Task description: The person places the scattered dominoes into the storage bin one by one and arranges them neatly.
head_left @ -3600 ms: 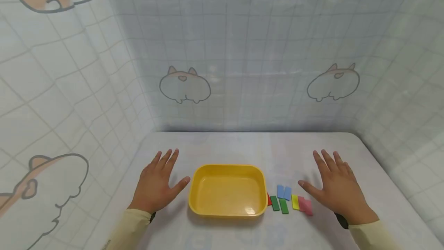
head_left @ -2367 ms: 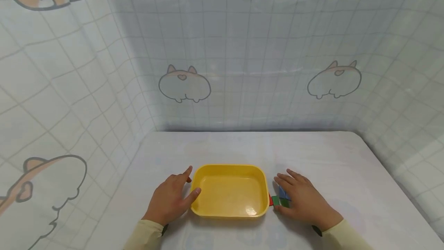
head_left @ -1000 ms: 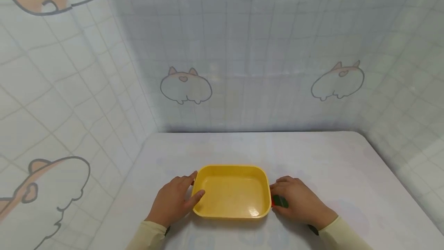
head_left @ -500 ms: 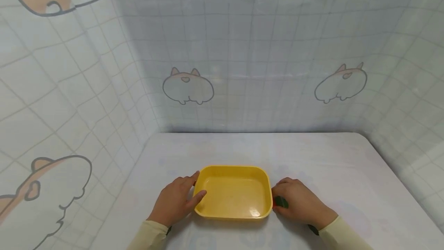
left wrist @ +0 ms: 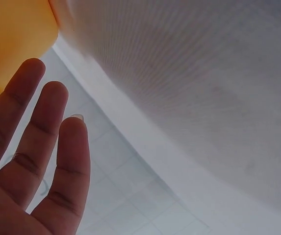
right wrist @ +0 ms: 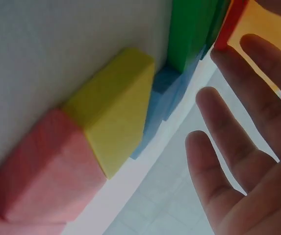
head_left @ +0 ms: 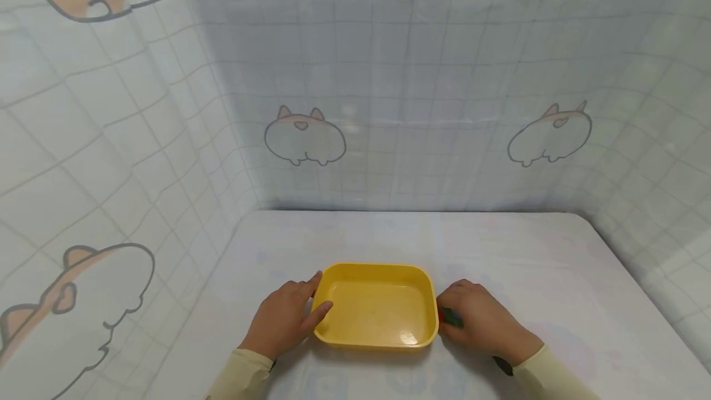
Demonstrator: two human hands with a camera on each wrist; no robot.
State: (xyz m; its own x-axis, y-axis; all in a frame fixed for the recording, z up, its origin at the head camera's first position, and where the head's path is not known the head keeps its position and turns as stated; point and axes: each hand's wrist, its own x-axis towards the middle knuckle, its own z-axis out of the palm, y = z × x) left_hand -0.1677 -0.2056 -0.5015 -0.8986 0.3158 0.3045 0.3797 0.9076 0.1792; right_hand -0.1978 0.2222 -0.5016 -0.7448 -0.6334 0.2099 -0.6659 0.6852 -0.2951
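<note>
A yellow plastic tray (head_left: 378,313) sits on the white table in front of me. At its left end my left hand (head_left: 282,321) grips the rim, thumb over the inside and index finger along the outside. The left wrist view shows its other fingers stretched out near the tray's corner. Beside the tray's right end, my right hand (head_left: 482,318) pinches a thin red block (right wrist: 231,23) with its fingertips. Green blocks (right wrist: 191,34) lie close to the red one. The right hand covers most of the blocks in the head view.
In the right wrist view, a yellow block (right wrist: 115,107), pink blocks (right wrist: 47,169) and blue blocks (right wrist: 155,110) lie on the table beside the green ones. A patterned white curtain (head_left: 422,128) encloses the back and sides of the table (head_left: 344,236).
Both hands have come in from the table's sides. The left has taken the tray's rim; the right has moved left over the blocks and taken hold of the red one.
</note>
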